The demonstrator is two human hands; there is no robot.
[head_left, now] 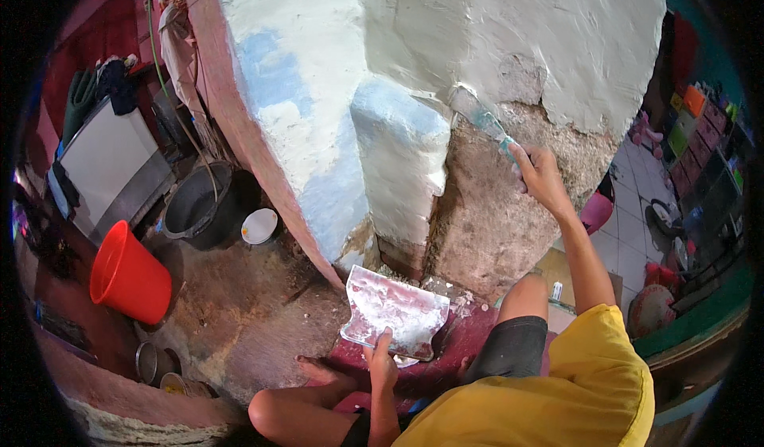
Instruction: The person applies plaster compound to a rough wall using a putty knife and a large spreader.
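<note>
My right hand (pixel 539 178) is closed round the handle of a putty knife (pixel 484 119). Its broad blade lies against the wall, at the edge between white plaster (pixel 414 41) and bare rough masonry (pixel 497 200). Low in front of me, my left hand (pixel 382 358) grips the near edge of a flat board (pixel 394 310) smeared with white paste, its thumb on top. A plastered ledge with a pale blue patch (pixel 402 109) juts out left of the blade. Whether paste is on the blade's underside is hidden.
Left on the floor stand a red bucket (pixel 131 276), a black tub (pixel 195 208) with a hose, and a white lid (pixel 259 226). Crumbs of debris (pixel 461 296) lie at the wall's foot. A tiled room with shelves (pixel 700 136) opens at right.
</note>
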